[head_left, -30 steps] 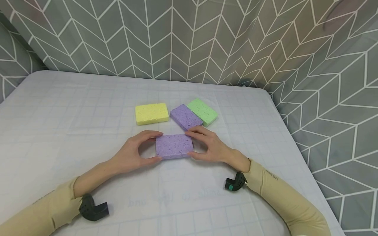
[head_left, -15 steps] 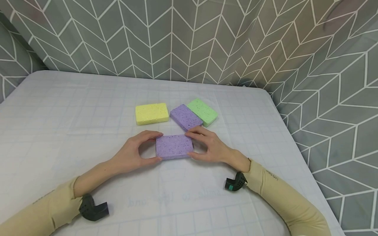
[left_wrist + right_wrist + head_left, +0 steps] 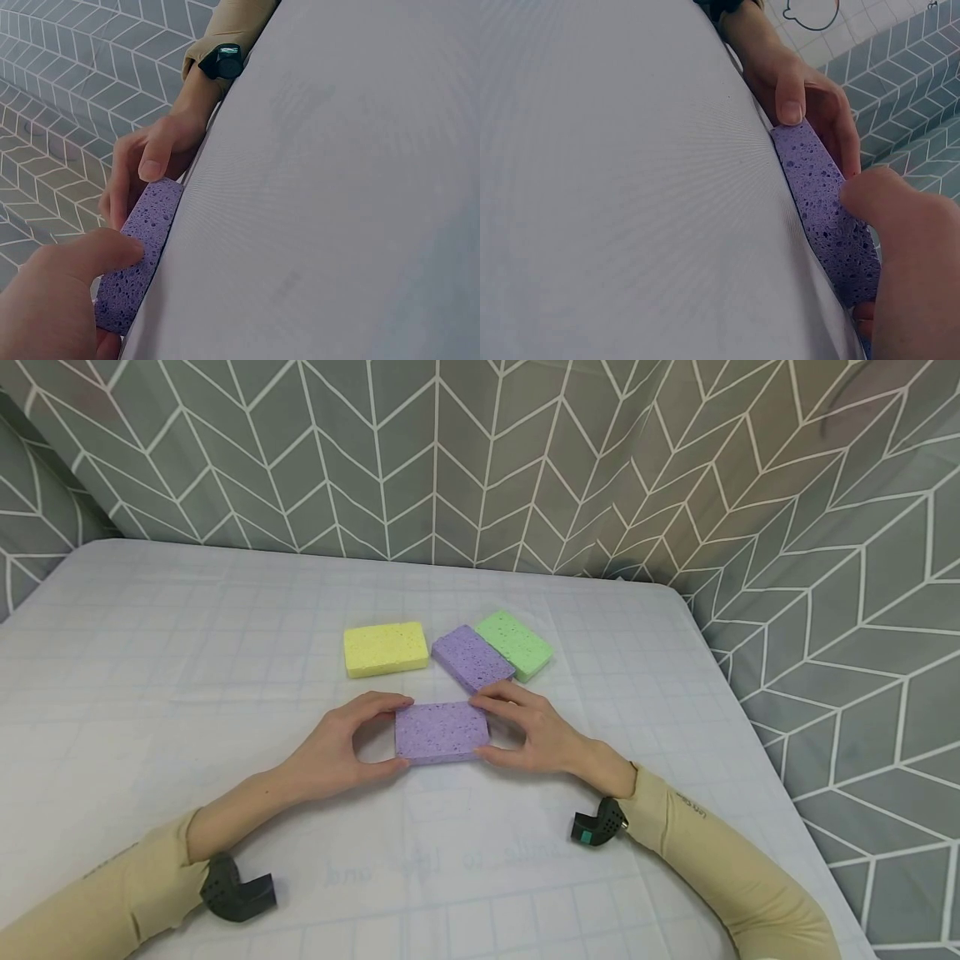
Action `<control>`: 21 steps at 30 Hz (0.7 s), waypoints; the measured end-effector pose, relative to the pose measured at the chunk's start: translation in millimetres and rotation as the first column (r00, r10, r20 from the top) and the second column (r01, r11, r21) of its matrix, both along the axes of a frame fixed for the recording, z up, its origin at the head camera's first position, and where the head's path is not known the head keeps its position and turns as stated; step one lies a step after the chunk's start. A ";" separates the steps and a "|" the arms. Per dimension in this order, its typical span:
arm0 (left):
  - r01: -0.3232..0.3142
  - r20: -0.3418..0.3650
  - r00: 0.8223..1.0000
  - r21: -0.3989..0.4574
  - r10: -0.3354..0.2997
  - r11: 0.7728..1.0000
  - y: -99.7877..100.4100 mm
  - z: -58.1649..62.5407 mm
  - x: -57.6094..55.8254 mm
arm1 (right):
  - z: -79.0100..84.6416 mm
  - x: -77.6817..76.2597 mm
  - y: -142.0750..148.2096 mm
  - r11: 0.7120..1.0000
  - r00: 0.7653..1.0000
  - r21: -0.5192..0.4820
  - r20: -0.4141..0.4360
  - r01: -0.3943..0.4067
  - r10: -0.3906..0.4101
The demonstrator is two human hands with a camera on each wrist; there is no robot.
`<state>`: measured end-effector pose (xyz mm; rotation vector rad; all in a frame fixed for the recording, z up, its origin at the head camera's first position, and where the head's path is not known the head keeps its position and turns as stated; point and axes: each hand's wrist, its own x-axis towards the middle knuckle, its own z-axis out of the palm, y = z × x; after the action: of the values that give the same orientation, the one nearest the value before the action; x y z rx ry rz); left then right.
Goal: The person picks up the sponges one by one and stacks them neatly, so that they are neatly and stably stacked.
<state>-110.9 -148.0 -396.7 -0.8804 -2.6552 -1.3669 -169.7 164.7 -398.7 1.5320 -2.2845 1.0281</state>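
A light purple sponge [image 3: 441, 732] lies flat at the middle of the table, its long side facing me. My left hand [image 3: 337, 747] grips its left end, thumb at the near edge and fingers at the far edge. At the other end my right hand [image 3: 536, 731] pinches the sponge in the same way. Both wrist views show the pored near side of the sponge [image 3: 139, 262], with a thumb on it from each hand. Just behind, a darker purple sponge [image 3: 471, 656] lies slanted, its near corner close to my right fingertips.
Against the slanted sponge lies a green sponge [image 3: 516, 643]. A yellow sponge [image 3: 386, 649] sits to its left. The white cloth-covered table [image 3: 187, 635] ends at a grey patterned curtain [image 3: 420, 460] behind and on the right.
The held sponge has shifted very slightly, a touch to the left. Both hands keep their grip and nearly the same position; the other sponges have not moved.
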 end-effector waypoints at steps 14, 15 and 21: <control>0.001 0.022 1.000 -0.031 -0.001 1.000 -0.2 3.5 1.2 | -0.2 0.2 0.3 1.000 1.000 0.003 0.002 0.008 -0.008; 0.002 0.021 1.000 -0.033 -0.001 0.999 -0.2 3.4 1.1 | -0.2 0.2 0.1 1.000 1.000 0.000 0.004 0.008 -0.008; 0.002 0.020 1.000 -0.043 -0.001 0.999 -0.3 2.7 0.9 | 1.5 1.0 -1.1 1.000 1.000 -0.013 0.013 0.027 -0.027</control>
<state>-110.0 -148.3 -394.0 -0.8778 -2.7091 -1.3307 -168.7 163.6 -397.2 1.4900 -2.2955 1.0467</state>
